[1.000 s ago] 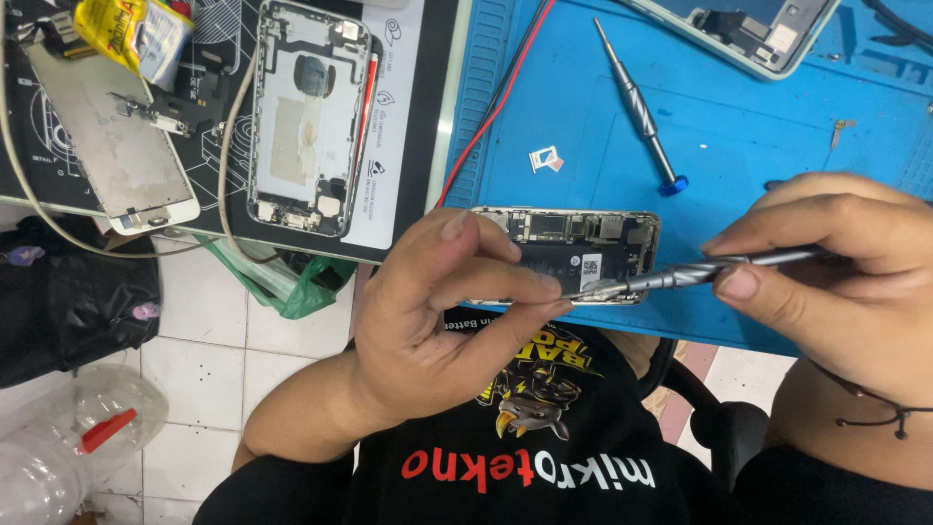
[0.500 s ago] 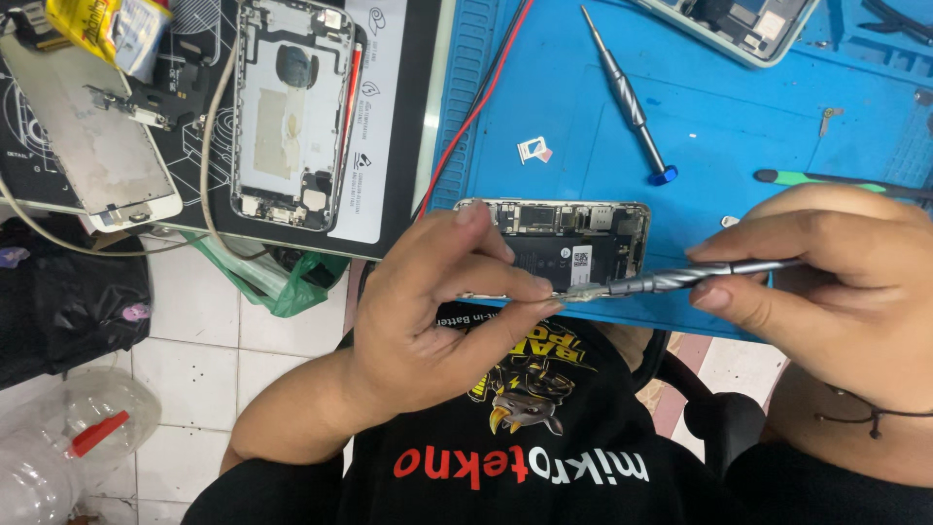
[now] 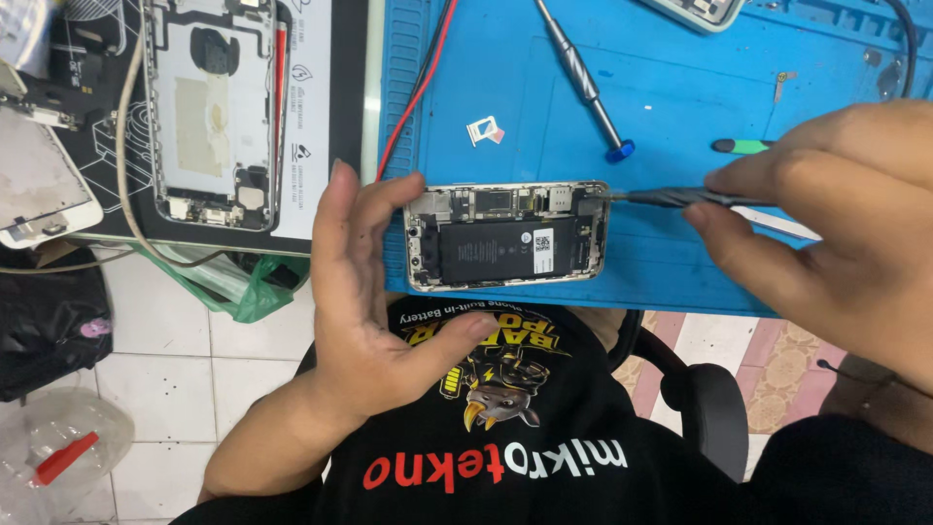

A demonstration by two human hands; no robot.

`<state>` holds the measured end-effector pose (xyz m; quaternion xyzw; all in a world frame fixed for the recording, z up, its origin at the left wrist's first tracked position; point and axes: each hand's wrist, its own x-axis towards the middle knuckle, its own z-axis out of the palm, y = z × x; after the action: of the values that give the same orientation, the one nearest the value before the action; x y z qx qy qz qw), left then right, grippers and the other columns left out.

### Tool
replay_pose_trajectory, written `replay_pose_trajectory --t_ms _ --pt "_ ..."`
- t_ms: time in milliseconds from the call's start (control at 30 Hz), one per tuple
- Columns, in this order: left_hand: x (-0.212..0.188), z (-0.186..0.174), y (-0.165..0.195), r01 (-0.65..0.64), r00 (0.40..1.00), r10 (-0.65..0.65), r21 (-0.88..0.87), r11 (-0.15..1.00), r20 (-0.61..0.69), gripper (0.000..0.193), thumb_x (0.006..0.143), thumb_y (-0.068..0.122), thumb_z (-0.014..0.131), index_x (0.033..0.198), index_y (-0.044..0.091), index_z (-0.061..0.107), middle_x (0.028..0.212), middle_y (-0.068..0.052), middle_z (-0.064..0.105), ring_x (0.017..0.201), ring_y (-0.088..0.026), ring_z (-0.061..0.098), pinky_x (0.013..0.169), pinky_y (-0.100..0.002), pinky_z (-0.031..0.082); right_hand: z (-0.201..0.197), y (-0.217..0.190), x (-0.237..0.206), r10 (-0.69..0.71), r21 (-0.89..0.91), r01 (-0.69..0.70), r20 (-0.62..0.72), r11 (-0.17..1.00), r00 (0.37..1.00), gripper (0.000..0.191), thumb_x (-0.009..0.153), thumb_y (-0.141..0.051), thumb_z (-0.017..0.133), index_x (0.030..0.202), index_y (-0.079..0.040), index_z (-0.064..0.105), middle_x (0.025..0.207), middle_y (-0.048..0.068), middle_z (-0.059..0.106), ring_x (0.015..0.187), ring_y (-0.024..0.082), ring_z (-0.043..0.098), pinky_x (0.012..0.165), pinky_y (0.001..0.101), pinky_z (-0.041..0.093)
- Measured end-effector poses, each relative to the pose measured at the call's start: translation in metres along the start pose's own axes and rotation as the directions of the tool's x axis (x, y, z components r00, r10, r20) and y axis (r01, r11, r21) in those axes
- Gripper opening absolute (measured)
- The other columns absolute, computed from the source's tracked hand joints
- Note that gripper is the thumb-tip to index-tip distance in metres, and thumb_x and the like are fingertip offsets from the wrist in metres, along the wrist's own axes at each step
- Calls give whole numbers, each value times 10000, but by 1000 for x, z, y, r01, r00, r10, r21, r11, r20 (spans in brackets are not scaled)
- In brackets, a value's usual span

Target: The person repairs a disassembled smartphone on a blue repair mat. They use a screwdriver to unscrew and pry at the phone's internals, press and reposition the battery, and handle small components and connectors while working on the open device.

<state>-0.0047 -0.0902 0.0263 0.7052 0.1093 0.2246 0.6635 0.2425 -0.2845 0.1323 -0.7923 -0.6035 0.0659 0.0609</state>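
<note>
Two bare hands are working on an opened phone (image 3: pixel 505 236) at the near edge of a blue work mat (image 3: pixel 680 97), seen from above by a head-worn camera. Going left to right: at far left a detached white screen panel (image 3: pixel 39 190) is lying beside a second stripped phone housing (image 3: pixel 219 112) on a dark mat (image 3: pixel 345 87). The left hand (image 3: pixel 374 301) is cupping the left end of the opened phone, fingers spread and open, thumb reaching under its lower edge, steadying it without closing round it. The phone is lying face-open with its screen already off; a black battery (image 3: pixel 496 251) and a strip of circuit board are showing inside the metal frame, so disassembly appears well under way while the battery and board are still seated. Above it a small SIM tray (image 3: pixel 485 131) is resting loose on the blue work mat, already out. A spare screwdriver (image 3: pixel 583 83) with a blue end is lying unused further up. On the right, the right hand (image 3: pixel 836 228) is pinching a dark screwdriver (image 3: pixel 671 197), its tip touching the phone's upper right corner, which suggests a screw there is being worked. Whether other screws remain cannot be told.
</note>
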Motion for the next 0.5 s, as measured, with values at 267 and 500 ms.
replay_pose_trajectory --t_ms 267,500 --pt "-6 2 -7 9 1000 -9 20 1000 -5 1132 875 124 902 1653 64 83 1541 -219 442 1416 -260 461 1252 -369 329 2 -6 16 -36 -27 36 -13 999 999 228 751 -115 907 869 -37 728 782 102 684 701 282 663 646 405 515" --pt "-5 2 -9 -5 1000 5 39 999 2 1120 875 127 896 1647 52 89 1518 -215 463 1405 -258 474 1254 -377 330 2 -11 18 -15 -56 14 -22 998 1000 221 781 -129 900 905 -56 732 825 91 691 755 278 672 697 397 534"
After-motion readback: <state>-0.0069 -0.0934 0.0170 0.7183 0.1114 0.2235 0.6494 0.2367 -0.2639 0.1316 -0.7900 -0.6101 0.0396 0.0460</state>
